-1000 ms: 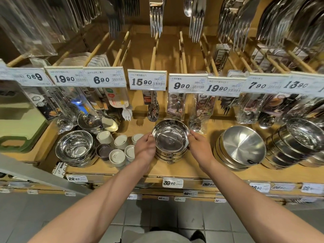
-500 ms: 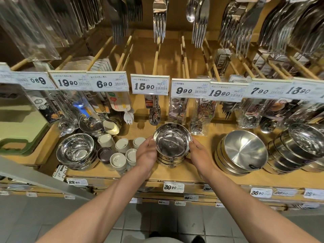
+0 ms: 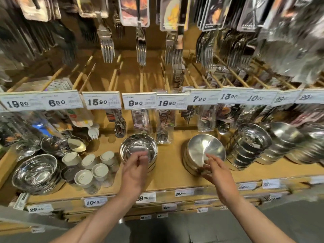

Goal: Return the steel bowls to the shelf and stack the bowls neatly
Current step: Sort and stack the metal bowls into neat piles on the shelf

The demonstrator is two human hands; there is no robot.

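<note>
centre stack of steel bowls (image 3: 138, 149) sits nested on the wooden shelf (image 3: 171, 179), looks done; left hand (image 3: 135, 171) blurred at its front rim, grip can't be told. right hand (image 3: 219, 172), fingers straight and loosely spread, touches the tilted pan stack (image 3: 205, 153), which seems next to straighten. far-right bowls smeared by blur

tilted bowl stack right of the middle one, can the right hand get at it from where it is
Probably yes. The right hand is already at the front rim of the tilted bowl stack, fingers straight and seemingly touching it. Nothing lies between them, and the shelf in front is bare.
</note>
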